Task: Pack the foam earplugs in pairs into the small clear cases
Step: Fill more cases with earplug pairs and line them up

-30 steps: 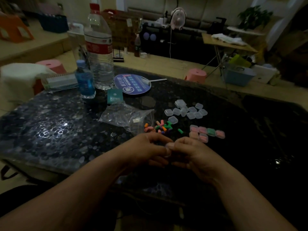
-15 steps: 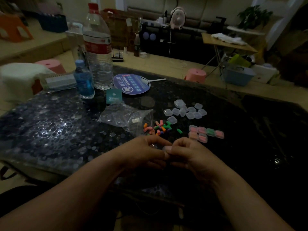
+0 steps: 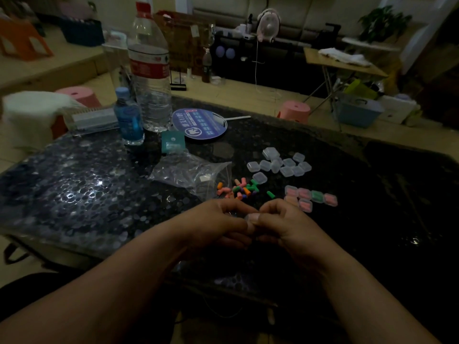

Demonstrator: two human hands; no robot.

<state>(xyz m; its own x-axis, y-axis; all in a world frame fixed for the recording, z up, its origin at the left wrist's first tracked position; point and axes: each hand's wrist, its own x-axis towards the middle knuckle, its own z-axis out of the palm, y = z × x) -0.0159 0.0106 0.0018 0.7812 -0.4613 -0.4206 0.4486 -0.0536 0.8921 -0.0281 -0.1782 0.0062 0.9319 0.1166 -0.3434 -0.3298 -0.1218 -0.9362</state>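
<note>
Head view, pretty dim. Pinching what looks like one clear case point(image 3: 242, 217) between left hand point(image 3: 216, 220) and right hand point(image 3: 285, 223), fingers curled in tight on both, close in at the near edge of the surface point(image 3: 74, 194). Probably snapping it shut or prying it open; can't tell what's inside with the fingers in the way. Two-handed most likely because of how tiny and slippery it is.

Just beyond the hands: loose earplugs point(image 3: 238, 189) in a mixed-colour heap, plus one green stray point(image 3: 270, 194) to the right. Farther back, empty cases point(image 3: 280, 165) in a cluster, nothing in them. Right of the heap, filled cases point(image 3: 310, 197) side by side, mostly pink inside, one green. Kept apart from the empties to avoid mix-ups, guessing. Crumpled plastic bag point(image 3: 191, 175) left of the heap, contents unclear.
</note>
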